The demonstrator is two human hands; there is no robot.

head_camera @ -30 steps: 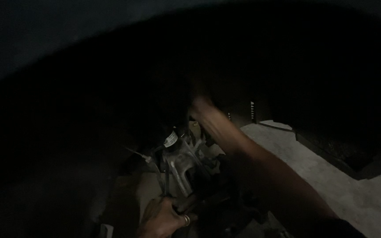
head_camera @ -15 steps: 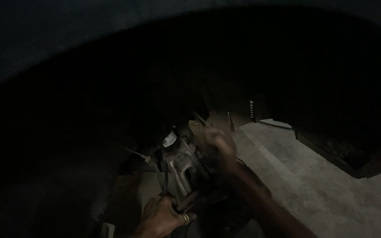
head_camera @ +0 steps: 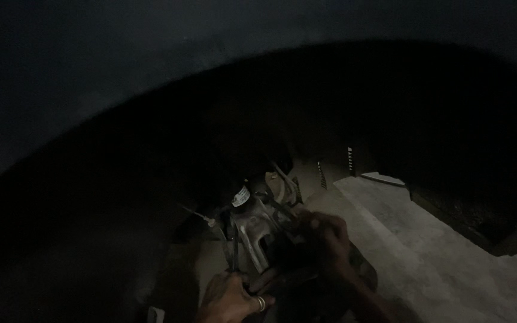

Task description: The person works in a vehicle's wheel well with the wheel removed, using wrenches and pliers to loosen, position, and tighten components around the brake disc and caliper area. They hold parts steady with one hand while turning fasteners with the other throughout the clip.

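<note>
Inside a dark wheel arch, a person works with both hands on a metal knuckle, the grey cast part that stands lit at the lower middle of the view, below the arch's curved rim. The left hand, with a ring on one finger, sits at the bottom edge, just under the knuckle; its fingers curl against the dark parts at the knuckle's foot, though the gloom hides whether they clamp anything. The right hand is just right of the knuckle, fingers bent inward over a dark component beside it; the pictures do not show whether that grip is closed on anything. A small white tag sits at the knuckle's top. A thin cable runs off to the left into shadow. Behind and to the right, a pale concrete floor shows in daylight beyond the arch, well apart from the hands. The rest of the arch lies in near blackness.
</note>
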